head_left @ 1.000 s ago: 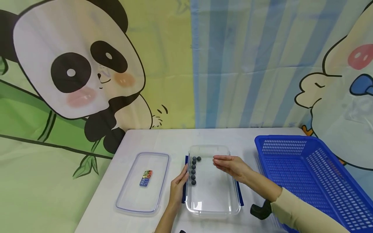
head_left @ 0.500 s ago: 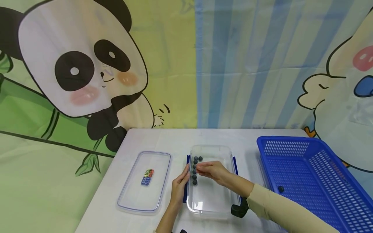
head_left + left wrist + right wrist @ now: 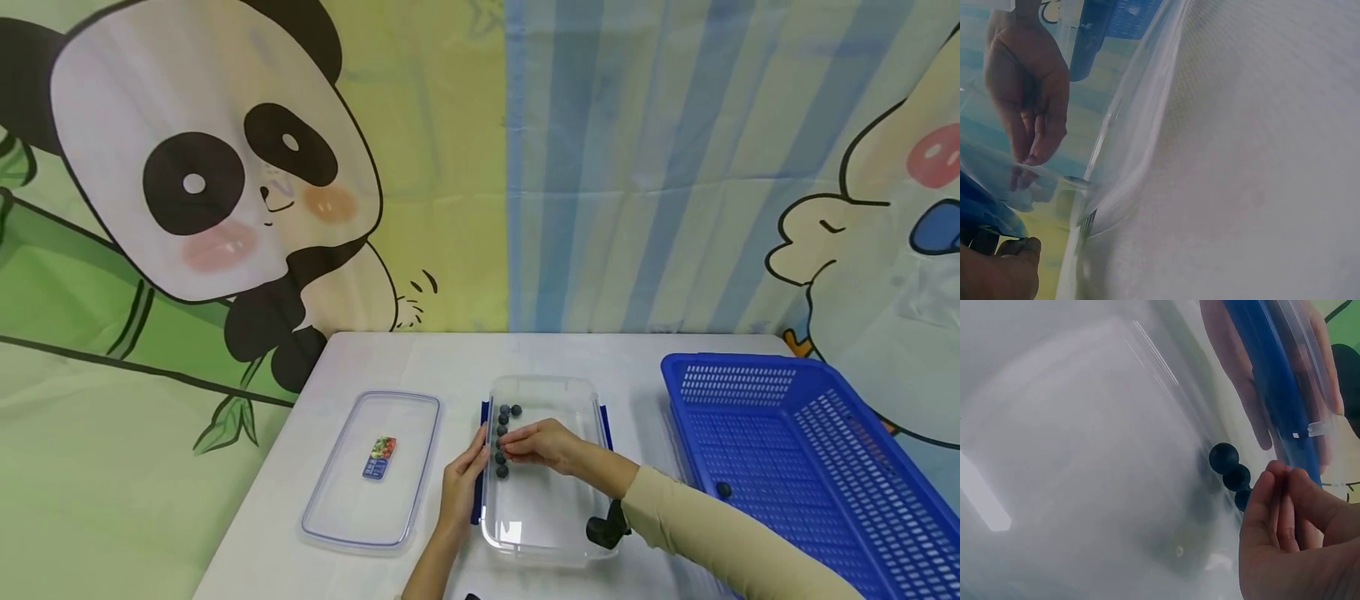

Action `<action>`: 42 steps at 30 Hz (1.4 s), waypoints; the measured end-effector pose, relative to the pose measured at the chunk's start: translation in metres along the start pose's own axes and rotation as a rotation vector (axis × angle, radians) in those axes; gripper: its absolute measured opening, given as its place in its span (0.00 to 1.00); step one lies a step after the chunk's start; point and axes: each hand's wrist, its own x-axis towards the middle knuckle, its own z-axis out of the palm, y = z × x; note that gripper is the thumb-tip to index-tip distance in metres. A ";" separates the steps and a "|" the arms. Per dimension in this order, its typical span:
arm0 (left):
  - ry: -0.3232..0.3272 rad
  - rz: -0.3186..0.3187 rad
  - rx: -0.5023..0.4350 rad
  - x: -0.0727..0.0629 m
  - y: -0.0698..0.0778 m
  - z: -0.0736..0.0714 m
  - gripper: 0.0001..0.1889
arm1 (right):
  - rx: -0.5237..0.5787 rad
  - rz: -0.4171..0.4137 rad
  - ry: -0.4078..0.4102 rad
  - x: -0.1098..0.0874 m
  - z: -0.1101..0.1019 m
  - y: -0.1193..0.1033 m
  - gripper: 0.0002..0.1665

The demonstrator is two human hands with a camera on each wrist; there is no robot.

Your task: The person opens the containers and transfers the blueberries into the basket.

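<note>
A clear plastic box (image 3: 551, 500) with blue side latches stands on the table, and my left hand (image 3: 460, 482) grips its left edge. Inside, against the left wall, several small dark balls (image 3: 502, 472) line up, one of them set off to the right at the far end. Over this row my right hand (image 3: 551, 444) reaches in, fingertips drawn together at the middle balls. In the right wrist view my fingertips (image 3: 1265, 481) overlap one ball, and whether anything is between them is hidden. The left wrist view catches the left hand only at its lower corner.
Left of the box lies a clear lid (image 3: 352, 521) with a colourful label (image 3: 379, 457). At the right stands a blue perforated basket (image 3: 750, 360) holding one dark ball (image 3: 723, 489). A printed curtain (image 3: 420, 167) hangs behind the white table (image 3: 450, 354).
My right hand has moved left and slightly nearer, from over the right part of the box to the row of balls. The left hand keeps its grip on the box.
</note>
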 end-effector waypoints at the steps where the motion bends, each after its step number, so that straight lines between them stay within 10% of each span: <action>1: 0.000 0.001 -0.002 0.000 -0.001 0.000 0.22 | -0.014 0.011 -0.002 0.001 0.000 0.000 0.15; 20: 0.018 0.019 -0.015 0.011 -0.029 -0.007 0.24 | -0.127 0.245 0.114 0.007 -0.003 0.013 0.08; 42: 0.016 0.001 -0.020 0.010 -0.028 -0.006 0.24 | 0.042 0.306 -0.030 0.012 -0.001 0.019 0.13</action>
